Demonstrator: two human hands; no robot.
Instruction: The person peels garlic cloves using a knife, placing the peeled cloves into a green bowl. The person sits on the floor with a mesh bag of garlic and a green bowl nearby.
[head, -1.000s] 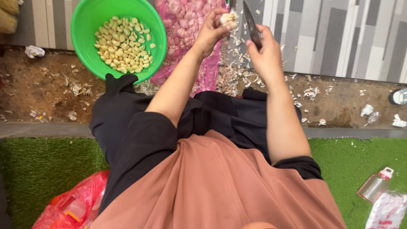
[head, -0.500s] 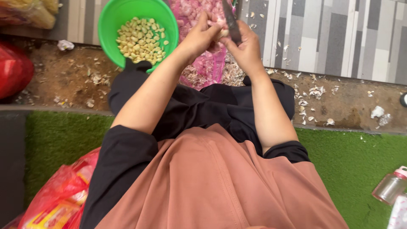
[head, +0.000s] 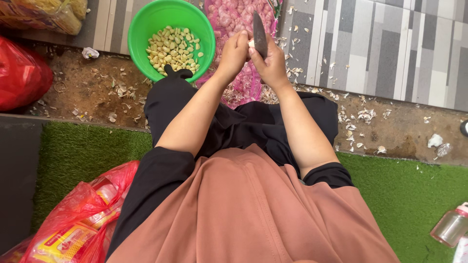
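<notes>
Peeled cloves [head: 170, 48] fill green bowl [head: 141, 29]; pink bag [head: 229, 19] holds unpeeled garlic.

One camera only, worn on the person's head and looking steeply down over the chest and lap toward the ground in front. The brown shirt [head: 248, 214] fills the bottom from about 5 to 7 o'clock, very near the lens. Both forearms run up from it to the left hand [head: 235, 51] and right hand [head: 270, 63], which meet near 12 o'clock at arm's reach. The green bowl [head: 170, 36] sits at 11 o'clock on the ground beyond the knees, the tiled floor [head: 390, 48] at 1 to 2 o'clock, the green turf [head: 414, 195] at 4 o'clock.
</notes>
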